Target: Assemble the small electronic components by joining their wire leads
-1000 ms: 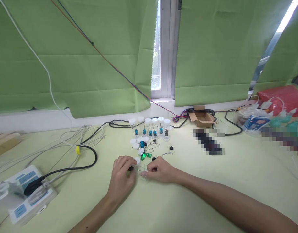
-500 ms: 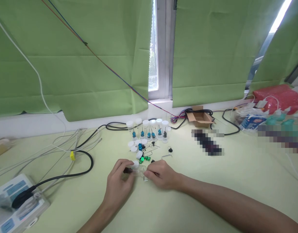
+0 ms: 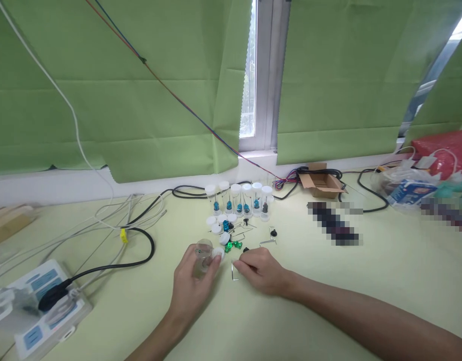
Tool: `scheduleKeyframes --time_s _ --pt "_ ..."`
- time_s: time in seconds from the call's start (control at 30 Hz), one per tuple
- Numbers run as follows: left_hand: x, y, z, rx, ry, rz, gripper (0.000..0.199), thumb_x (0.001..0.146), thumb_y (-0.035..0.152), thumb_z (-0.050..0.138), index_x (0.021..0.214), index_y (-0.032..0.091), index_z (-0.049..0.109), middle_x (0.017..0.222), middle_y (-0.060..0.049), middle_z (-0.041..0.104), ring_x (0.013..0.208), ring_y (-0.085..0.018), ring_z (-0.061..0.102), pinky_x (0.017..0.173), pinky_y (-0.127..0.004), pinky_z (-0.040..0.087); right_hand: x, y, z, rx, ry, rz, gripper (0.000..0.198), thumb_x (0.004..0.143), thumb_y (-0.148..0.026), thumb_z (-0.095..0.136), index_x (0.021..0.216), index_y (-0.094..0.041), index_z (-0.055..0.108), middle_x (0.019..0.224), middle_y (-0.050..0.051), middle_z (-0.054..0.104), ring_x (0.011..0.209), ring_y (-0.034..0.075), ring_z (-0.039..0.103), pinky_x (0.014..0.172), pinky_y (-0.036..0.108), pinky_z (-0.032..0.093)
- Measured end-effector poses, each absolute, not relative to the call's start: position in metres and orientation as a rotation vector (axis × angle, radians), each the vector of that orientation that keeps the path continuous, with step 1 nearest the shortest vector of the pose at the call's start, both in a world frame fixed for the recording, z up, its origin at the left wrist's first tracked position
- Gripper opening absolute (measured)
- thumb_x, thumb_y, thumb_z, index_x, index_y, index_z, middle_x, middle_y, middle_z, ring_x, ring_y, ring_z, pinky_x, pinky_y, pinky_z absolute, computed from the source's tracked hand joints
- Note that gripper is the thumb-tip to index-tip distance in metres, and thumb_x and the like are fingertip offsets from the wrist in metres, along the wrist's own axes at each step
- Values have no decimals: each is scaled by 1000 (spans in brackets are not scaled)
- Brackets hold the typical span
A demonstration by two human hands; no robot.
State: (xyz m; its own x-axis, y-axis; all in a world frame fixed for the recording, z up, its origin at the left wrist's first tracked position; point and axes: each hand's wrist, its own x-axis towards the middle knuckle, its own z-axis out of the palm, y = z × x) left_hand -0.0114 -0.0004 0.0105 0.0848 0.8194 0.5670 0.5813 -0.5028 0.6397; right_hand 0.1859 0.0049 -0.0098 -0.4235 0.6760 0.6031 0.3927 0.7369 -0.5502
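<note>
Left hand (image 3: pixel 189 287): grasping clear cylindrical plastic vial (image 3: pixel 204 253); we judge it light, best held mid-wall. Right hand (image 3: pixel 265 273): curled, grasp unclear.

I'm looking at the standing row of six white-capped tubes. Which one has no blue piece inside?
The rightmost tube: its piece looks dark, whereas the other five tubes each hold a blue one.

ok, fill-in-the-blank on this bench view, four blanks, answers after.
The left hand holds a clear vial; the bent metal rod is nearest the ____ hand.
Farther back, capped vials stand in a row of ____.
The cardboard box has its flaps ____.
The curtains are coloured ____.

right; six; open; green
</note>
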Motion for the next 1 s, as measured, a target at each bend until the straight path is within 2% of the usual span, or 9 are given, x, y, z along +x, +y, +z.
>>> scheduleKeyframes --time_s 0.23,0.4,0.6,0.77,1.0 --pt "-13 -2 6 2215 1359 1362 10 86 26 62 79 21 58 87 -4 60 86 -19 59 75 -31 49 186 1 -14 -803 -2128 353 38 96 -25 44 59 -19 41 53 -4 39 50 10 35 54 25 27" --pt "-13 -8 4 2231 1332 1272 5 86 24 62 82 21 60 91 -6 60 87 -20 57 71 -30 50 186 -3 -13 -868 -2085 321 34 95 -21 47 62 -18 50 58 0 50 55 12 44 56 26 32" --pt "-13 -11 4 2247 1336 1267 3 86 22 63 88 21 60 89 -6 61 82 -19 57 69 -31 50 185 -4 -9 -923 -1935 369 13 93 -13 46 91 -18 59 82 7 61 81 19 55 73 32 46" --pt "-13 -10 3 2175 1381 1253 14 87 25 61 75 21 55 84 -5 60 80 -19 59 67 -30 49 186 -5 -9 -993 -1939 346 23 90 -11 48 110 -19 53 102 11 60 98 24 55 87 41 47" --pt "-13 -9 1 2074 1498 1275 12 85 31 63 81 20 58 81 -3 63 65 -15 57 58 -27 46 188 -7 -5 -1054 -2073 360 40 89 -12 49 128 -19 45 122 15 55 117 27 50 98 46 45"
